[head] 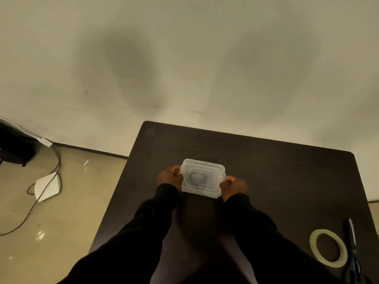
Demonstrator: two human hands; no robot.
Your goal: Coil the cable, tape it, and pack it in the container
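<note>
Tape roll (328, 248) at table (266, 160) near-right corner. Left hand (169, 177) and right hand (233, 186) grip lidded container (203, 178) ends; light, rigid, slippery plastic.

A clear lidded plastic container (202, 178) sits on the dark wooden desk (276, 171), midway across it. A coiled black cable (197, 177) lies inside — under the lid. The left hand (169, 177) is at its left end, the right hand (233, 186) at its right. A pale ring-shaped roll of tape (328, 248) lies at the near right corner, with black-handled scissors (352, 249) just right of it.
</note>
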